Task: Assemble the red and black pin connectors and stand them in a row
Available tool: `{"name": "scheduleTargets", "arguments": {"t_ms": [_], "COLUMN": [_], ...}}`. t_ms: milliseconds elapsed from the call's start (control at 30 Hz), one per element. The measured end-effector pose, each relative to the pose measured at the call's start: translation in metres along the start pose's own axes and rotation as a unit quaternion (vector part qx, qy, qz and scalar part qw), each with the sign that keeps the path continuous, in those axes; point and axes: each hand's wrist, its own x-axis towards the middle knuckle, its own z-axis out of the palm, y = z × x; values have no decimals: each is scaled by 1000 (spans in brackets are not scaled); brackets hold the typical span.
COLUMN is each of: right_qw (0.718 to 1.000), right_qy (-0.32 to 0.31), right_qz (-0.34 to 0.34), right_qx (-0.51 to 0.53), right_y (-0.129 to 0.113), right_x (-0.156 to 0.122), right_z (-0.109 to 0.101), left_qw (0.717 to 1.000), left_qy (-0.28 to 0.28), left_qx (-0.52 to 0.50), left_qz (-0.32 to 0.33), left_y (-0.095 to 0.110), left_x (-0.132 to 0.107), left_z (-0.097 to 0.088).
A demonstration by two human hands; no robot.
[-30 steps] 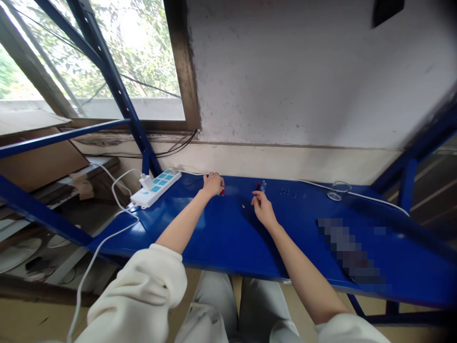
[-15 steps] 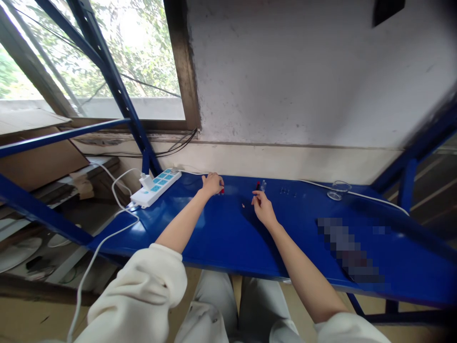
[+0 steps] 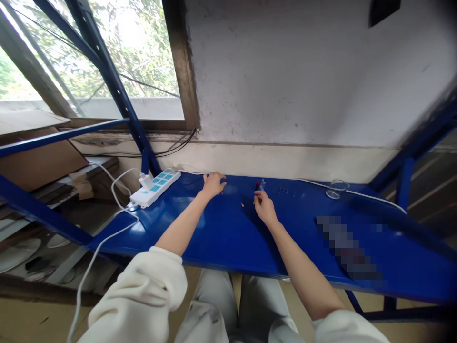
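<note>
My left hand is over the far part of the blue table, palm down, its fingers apart. Under its fingertips a small red piece shows in part. Farther right, my right hand hovers with fingers curled together; whatever they hold, if anything, is too small to make out. Just beyond those fingertips lie a small red-and-black piece and some small clear pieces. A tiny pale bit rests on the table between my hands.
A white power strip with a plugged-in cable lies at the table's left end. Several tiny clear pieces are right of my hands. A clear round container stands farther right, near a blurred-out dark object. Blue posts frame both sides.
My left hand has shifted slightly right and its fingers have spread, covering more of the red piece. My right hand has moved a little right; its fingers stay curled.
</note>
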Motion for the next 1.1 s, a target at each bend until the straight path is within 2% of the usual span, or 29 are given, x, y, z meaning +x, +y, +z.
{"name": "scheduleTargets", "arguments": {"t_ms": [67,133,200,300,400,500,600,800,867,1033,1100], "right_qw": [1000,998,996,990,979,970,961,954,953,953,952], "right_qy": [15,29,40,50,53,38,13,-22,-24,-34,-37], "right_qz": [14,25,29,29,41,69,98,109,110,110,108], "right_qx": [-19,-47,-78,-131,-192,-229,-258,-279,-281,-281,-283], "right_y": [2,5,7,8,6,1,-1,2,3,4,5], "right_x": [1,1,2,2,1,0,0,1,1,1,1], "right_z": [-1,-3,-4,-6,-9,-11,-12,-9,-7,-6,-6], "left_qw": [996,988,980,976,983,992,994,994,994,998,998], "left_qy": [59,91,96,76,43,-14,-58,-89,-86,-7,6], "left_qx": [-45,-99,-134,-155,-131,-80,-21,30,31,-2,-17], "left_qz": [38,80,115,134,117,99,91,63,62,70,66], "left_y": [14,30,45,61,71,78,85,96,98,100,100], "left_x": [-7,-14,-22,-30,-34,-34,-29,-12,-7,1,3], "left_z": [-1,1,8,27,50,68,78,91,95,99,98]}}
